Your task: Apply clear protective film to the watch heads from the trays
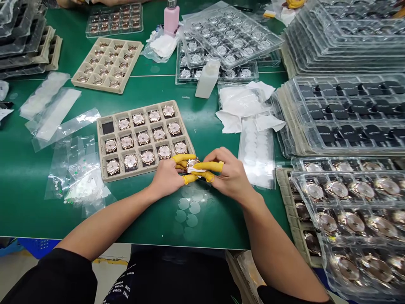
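Note:
My left hand (167, 176) is closed around the edge of a rose-gold watch case (191, 163), held just above the table. My right hand (230, 172) presses a small folded white cloth (200, 170) against the case, its fingers pinched together. Yellow finger cots cover fingertips of both hands. Right behind them lies a beige compartment tray (101, 162) with several watch cases lying face up. Its far-left compartment shows a bare dark bottom. On the table before my hands is a clear sheet with round transparent films (192, 220).
Stacked clear trays of watch parts (348, 143) rise at the right. Further back stand a second beige tray (120, 89), a white bottle (208, 79) and a pink bottle (171, 20). Plastic strips (60, 114) lie left, white wipes (242, 101) right. Another person's arms show at the far edge.

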### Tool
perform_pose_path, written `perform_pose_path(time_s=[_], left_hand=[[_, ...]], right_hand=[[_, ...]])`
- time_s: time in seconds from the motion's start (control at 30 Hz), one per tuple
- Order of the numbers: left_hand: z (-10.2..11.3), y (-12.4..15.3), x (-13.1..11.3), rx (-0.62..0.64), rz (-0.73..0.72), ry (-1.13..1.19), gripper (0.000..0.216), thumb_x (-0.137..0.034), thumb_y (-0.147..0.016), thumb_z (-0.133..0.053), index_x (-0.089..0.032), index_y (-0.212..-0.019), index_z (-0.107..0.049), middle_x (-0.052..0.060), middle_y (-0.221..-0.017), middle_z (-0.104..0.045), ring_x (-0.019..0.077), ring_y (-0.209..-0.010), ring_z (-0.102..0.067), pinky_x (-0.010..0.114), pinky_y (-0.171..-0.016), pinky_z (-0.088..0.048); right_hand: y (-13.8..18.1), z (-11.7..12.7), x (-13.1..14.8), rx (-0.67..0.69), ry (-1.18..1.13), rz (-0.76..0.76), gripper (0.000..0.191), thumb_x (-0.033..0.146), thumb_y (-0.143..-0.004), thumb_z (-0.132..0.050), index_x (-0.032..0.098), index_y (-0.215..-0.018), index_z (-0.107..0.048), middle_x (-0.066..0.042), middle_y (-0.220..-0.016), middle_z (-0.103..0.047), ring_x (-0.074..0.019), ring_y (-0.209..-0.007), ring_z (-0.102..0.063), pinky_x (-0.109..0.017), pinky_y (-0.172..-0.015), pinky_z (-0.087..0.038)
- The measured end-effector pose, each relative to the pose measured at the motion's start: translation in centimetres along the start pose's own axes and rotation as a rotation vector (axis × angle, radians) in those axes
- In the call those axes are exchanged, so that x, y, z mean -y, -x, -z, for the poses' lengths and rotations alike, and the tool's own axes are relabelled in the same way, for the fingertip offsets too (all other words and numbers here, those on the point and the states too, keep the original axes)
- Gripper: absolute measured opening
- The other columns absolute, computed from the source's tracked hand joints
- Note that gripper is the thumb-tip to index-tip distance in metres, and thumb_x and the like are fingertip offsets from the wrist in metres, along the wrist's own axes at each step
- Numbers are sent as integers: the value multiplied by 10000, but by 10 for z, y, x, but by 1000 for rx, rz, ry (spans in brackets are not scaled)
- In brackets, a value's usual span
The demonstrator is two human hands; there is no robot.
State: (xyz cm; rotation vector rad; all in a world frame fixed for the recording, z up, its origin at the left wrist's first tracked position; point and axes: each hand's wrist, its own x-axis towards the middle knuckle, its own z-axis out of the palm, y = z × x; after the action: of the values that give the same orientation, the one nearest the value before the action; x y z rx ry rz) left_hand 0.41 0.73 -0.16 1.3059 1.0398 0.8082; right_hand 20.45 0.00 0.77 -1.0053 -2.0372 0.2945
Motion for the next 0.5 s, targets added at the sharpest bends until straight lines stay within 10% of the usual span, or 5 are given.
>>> perform_pose_path(time_s=[0.5], left_hand=[[0, -1, 3, -38, 21, 72, 614, -266, -638, -929, -152, -1216, -757, 73, -1017, -829, 191, -903, -801, 319, -895, -689]], right_hand=[[0, -9, -1, -35, 36, -41, 89, 210, -963, -683, 265, -990, -747, -44, -801, -614, -203, -748, -507, -372, -628, -399]])
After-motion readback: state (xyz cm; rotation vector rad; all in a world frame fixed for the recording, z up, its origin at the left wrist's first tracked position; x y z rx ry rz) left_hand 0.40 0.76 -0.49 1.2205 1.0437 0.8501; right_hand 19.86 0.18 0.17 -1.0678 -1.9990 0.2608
